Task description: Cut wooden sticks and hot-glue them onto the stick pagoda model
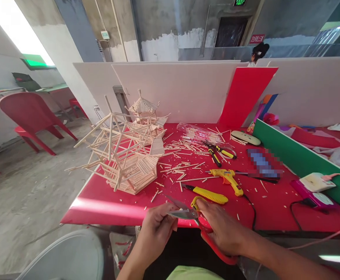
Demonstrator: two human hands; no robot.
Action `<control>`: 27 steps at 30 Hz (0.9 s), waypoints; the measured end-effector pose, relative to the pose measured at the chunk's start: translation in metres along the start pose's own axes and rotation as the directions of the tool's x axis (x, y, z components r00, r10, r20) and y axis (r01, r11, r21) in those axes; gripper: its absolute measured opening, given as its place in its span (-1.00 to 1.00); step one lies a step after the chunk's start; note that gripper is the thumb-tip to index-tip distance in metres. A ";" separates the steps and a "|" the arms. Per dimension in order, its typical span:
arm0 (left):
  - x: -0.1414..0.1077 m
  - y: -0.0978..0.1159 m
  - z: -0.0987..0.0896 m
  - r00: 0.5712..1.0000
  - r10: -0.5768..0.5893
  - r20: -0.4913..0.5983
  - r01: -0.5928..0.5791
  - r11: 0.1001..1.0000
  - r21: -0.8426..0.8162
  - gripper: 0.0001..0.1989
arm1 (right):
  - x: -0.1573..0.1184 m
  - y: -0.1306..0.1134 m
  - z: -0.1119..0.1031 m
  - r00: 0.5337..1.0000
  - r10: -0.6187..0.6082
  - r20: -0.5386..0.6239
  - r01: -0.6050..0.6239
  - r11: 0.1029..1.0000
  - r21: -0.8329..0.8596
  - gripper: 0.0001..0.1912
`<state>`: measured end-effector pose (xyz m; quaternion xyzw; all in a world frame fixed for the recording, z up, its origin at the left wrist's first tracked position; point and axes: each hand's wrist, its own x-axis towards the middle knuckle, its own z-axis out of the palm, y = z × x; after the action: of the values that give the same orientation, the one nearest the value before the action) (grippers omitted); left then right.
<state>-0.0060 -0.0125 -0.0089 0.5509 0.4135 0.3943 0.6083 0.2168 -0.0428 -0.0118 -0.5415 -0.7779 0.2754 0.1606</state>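
Note:
My right hand (224, 227) grips scissors (184, 213) with red and yellow handles, their blades parted and pointing left at the table's front edge. My left hand (159, 225) is closed in a pinch by the blade tips; whatever its fingers hold is hidden. Beyond the hands lies a yellow utility knife (210, 195). A yellow glue gun (228, 179) rests behind it, nozzle to the left. At the left of the table stands a pavilion-like model of thin wooden sticks (134, 171), its upper frame open. A smaller roofed stick pavilion (143, 107) is behind it.
Loose sticks and offcuts (181, 165) litter the red table (99, 206), near a plastic bag of sticks (200, 134). Pliers (213, 155) lie beside them. A green board (298, 159) and a power strip (316, 194) with cords are at right. A grey bin (70, 256) stands front left.

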 end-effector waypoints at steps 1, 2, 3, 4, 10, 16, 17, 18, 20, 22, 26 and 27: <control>0.000 -0.001 0.001 1.000 -0.012 0.017 0.012 1.000 0.022 -0.62 | 0.001 0.000 0.001 1.000 0.016 0.009 -0.016 1.000 0.011 -0.78; 0.001 -0.001 0.002 0.999 -0.022 0.041 0.019 0.998 0.052 -0.61 | 0.002 0.000 0.001 0.999 0.035 0.016 -0.036 0.999 0.030 -0.80; 0.001 0.000 0.004 0.997 -0.031 0.068 0.026 0.997 0.077 -0.60 | 0.003 0.000 0.002 0.998 0.054 0.017 -0.055 0.997 0.055 -0.83; 0.002 0.001 0.007 0.998 -0.034 0.061 0.029 0.997 0.075 -0.60 | 0.004 0.000 0.002 0.998 0.068 0.013 -0.069 0.994 0.083 -0.86; 0.010 0.007 0.011 0.999 0.017 -0.040 -0.018 1.000 -0.016 -0.65 | 0.005 0.001 -0.005 0.995 0.081 -0.066 -0.077 0.995 0.062 -0.87; 0.015 0.002 0.001 0.993 0.055 -0.101 -0.060 0.997 -0.051 -0.71 | 0.002 0.001 -0.005 0.996 0.035 -0.077 -0.038 0.999 -0.035 -0.73; 0.015 0.001 0.001 0.994 0.048 -0.100 -0.054 0.997 -0.059 -0.71 | 0.003 0.000 -0.005 0.996 0.035 -0.083 -0.039 0.998 -0.046 -0.73; 0.015 0.000 0.001 0.995 0.036 -0.097 -0.044 0.996 -0.074 -0.71 | 0.004 0.000 -0.005 0.995 0.038 -0.092 -0.043 0.998 -0.052 -0.74; 0.016 -0.001 0.001 0.993 0.007 -0.118 -0.023 0.991 -0.132 -0.71 | 0.009 0.000 -0.007 0.988 0.076 -0.133 -0.087 0.993 -0.075 -0.79; 0.017 -0.001 0.000 0.983 -0.017 -0.183 -0.021 0.978 -0.206 -0.71 | 0.018 0.000 -0.013 0.968 0.158 -0.194 -0.186 0.973 -0.134 -0.76; 0.022 0.002 -0.003 0.959 -0.065 -0.276 -0.022 0.953 -0.302 -0.71 | 0.048 0.006 -0.029 0.898 0.331 -0.291 -0.417 0.851 -0.319 -0.46; 0.024 0.004 -0.004 0.960 -0.081 -0.269 -0.010 0.947 -0.321 -0.70 | 0.059 0.009 -0.032 0.882 0.356 -0.309 -0.452 0.822 -0.345 -0.43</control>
<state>-0.0013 0.0111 -0.0071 0.3768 0.4359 0.5182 0.6321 0.2200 0.0225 0.0056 -0.7443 -0.6604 0.0703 0.0710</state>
